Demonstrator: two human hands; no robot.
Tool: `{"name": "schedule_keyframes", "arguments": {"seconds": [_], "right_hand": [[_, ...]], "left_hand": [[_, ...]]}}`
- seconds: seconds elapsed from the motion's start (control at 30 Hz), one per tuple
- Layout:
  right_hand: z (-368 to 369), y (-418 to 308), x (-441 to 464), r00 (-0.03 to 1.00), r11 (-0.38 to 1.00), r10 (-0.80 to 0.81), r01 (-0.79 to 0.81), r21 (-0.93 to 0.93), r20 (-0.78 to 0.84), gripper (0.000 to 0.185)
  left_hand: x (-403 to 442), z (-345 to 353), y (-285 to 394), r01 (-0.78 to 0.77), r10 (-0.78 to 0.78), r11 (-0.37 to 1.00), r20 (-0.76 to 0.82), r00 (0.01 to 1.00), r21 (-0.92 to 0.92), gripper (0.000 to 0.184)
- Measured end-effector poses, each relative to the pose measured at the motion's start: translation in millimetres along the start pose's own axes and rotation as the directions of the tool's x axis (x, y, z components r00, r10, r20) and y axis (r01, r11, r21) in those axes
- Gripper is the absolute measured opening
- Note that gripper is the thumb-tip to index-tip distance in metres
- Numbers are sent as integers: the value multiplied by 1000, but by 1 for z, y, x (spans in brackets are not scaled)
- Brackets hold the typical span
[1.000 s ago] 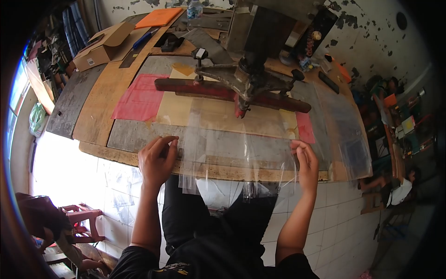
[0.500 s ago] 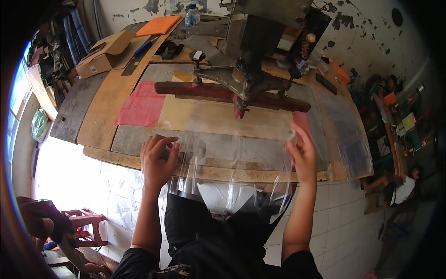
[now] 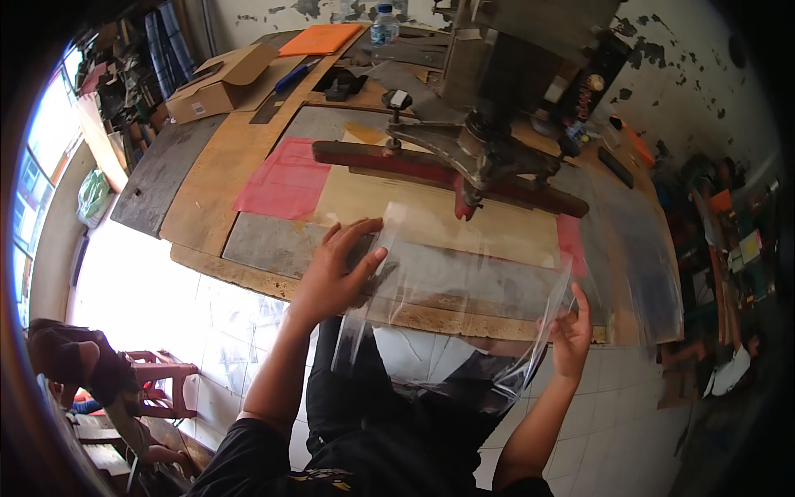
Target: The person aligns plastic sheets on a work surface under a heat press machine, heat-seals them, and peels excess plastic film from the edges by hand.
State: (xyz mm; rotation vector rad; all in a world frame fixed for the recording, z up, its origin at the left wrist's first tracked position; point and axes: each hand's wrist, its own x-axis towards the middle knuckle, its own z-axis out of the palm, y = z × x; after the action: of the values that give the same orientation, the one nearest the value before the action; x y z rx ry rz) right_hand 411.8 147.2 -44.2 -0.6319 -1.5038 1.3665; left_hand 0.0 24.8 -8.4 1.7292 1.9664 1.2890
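Observation:
A clear plastic sheet (image 3: 451, 290) hangs over the table's front edge, between my two hands. My left hand (image 3: 339, 269) is at the sheet's left edge, thumb and fingers apart; whether it touches the plastic is hard to tell. At the sheet's right edge, my right hand (image 3: 570, 331) has its index finger raised and its other fingers curled against the plastic. Behind the sheet, a long red-brown press bar (image 3: 373, 159) sits above a cream strip (image 3: 356, 195) with a pink piece (image 3: 286, 178) at its left end.
Clear sheets (image 3: 646, 273) lie at the table's right side. A cardboard box (image 3: 217, 83), an orange folder (image 3: 321, 39) and a water bottle (image 3: 384, 26) stand towards the back. A co-worker (image 3: 99, 373) is at the lower left, near a red stool (image 3: 170, 385).
The view has shifted, with the table now further right. My left hand has moved up and inward along the sheet. My right hand has lowered, and the sheet's lower edge sags more.

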Motion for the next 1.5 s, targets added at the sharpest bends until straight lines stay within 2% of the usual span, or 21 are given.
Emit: {"name": "schedule_keyframes", "arguments": {"seconds": [0.07,0.1,0.13,0.2,0.23,0.37,0.43,0.47,0.53,0.77,0.83,0.87,0.93,0.97,1.07,1.2,1.27,1.5], "right_hand": [[-1,0,0,1000,1000,5,-5,12,23,79],[0,0,1,1000,999,7,-7,-41,2,77],[0,0,3,1000,996,8,-10,-93,-19,75],[5,0,4,999,990,4,-11,-140,-48,68],[9,0,6,997,982,-10,-5,-187,-81,62],[24,-6,9,996,971,-38,17,-238,-81,53],[28,-7,10,992,957,-51,16,-289,-113,51],[28,-5,10,993,957,-48,14,-288,-111,51],[29,-4,10,990,947,-68,26,-320,-120,50],[32,-4,13,988,919,-89,32,-394,-129,48],[32,-2,13,986,916,-112,54,-398,-123,48],[32,-2,12,987,917,-110,55,-395,-118,48],[35,-4,11,990,923,-77,25,-385,-121,48],[34,-2,11,991,925,-72,24,-379,-113,48],[31,1,11,991,923,-68,18,-383,-117,47],[32,0,12,992,923,-63,18,-385,-106,47],[33,-1,12,994,917,-63,21,-399,-94,47],[33,0,12,994,916,-51,6,-401,-101,48]], "left_hand": [[1,-2,12,119,-119,982,6,993,-144,49],[-1,1,13,137,-149,976,-63,987,-170,52],[-1,0,10,144,-156,975,-65,986,-169,52],[-3,-1,5,173,-229,800,-26,973,-575,58],[-4,-3,7,176,-244,778,-32,969,-604,62],[-10,-7,3,172,-245,789,-46,968,-590,59],[-13,-4,-2,120,-214,772,-77,974,-625,49],[-14,-4,-3,123,-218,772,-77,973,-624,49],[-15,-6,-4,127,-210,802,-75,975,-584,37],[-19,-5,-7,108,-212,772,-93,973,-626,25],[-16,-4,-7,44,-122,766,-78,989,-641,22],[-14,-5,-5,45,-126,768,-82,989,-639,22],[-12,-10,3,193,-141,778,134,981,-598,21],[-8,-14,9,196,-140,857,152,978,-477,21],[-6,-17,8,270,-200,869,204,958,-414,21],[-11,-8,3,292,-246,820,158,956,-492,26],[-12,-4,1,273,-255,742,119,960,-612,24],[-12,-9,1,300,-273,782,133,953,-547,15]]}}
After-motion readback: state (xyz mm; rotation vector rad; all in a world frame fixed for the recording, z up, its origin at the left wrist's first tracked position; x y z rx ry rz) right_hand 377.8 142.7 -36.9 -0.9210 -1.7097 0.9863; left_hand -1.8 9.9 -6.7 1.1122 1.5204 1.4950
